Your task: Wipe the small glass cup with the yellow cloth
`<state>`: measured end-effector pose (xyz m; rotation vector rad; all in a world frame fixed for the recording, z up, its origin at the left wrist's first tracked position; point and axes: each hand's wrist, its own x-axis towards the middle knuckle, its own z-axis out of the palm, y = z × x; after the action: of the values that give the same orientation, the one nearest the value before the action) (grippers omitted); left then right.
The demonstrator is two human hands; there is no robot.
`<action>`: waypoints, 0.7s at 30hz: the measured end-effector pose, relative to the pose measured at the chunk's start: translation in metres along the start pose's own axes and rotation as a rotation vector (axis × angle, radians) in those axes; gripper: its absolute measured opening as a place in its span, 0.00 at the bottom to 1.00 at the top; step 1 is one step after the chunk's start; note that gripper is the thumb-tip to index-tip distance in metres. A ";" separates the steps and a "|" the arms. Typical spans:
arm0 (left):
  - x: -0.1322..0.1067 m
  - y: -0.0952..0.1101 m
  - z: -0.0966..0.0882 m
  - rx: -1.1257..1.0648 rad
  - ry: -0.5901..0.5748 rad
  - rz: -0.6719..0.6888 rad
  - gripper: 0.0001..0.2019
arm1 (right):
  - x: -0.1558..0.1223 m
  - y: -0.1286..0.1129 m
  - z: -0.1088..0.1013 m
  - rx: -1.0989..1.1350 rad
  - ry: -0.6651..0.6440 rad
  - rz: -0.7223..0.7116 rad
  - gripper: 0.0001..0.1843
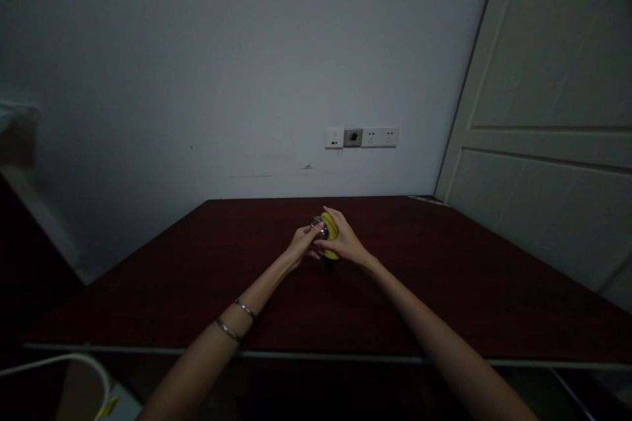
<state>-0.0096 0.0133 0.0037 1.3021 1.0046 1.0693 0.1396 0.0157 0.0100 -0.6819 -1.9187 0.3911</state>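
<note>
My left hand (302, 242) is closed around a small shiny silver metal object (320, 229), with the thumb lying across its front. Pressed against the right side of that metal piece is a yellow, rounded, thick pad-like thing (330, 235); its exact kind is hard to make out. My right hand (347, 241) grips the yellow thing between the thumb below and the fingers curled over its top. Both hands meet just above the dark red tabletop (385, 302). The fingers hide part of both objects.
A pale wall (257, 79) rises behind the table, with a row of sockets and switches (362, 137). To the right stands a white panelled door (553, 112). A white cable (64, 358) loops below the table's front left edge.
</note>
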 end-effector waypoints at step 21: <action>-0.002 -0.003 0.005 0.088 -0.161 0.155 0.35 | -0.002 0.000 -0.012 0.362 0.090 0.384 0.41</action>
<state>-0.0055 0.0101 0.0011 1.5324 0.8483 1.0279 0.1514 0.0142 0.0133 -0.8072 -1.5715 0.9080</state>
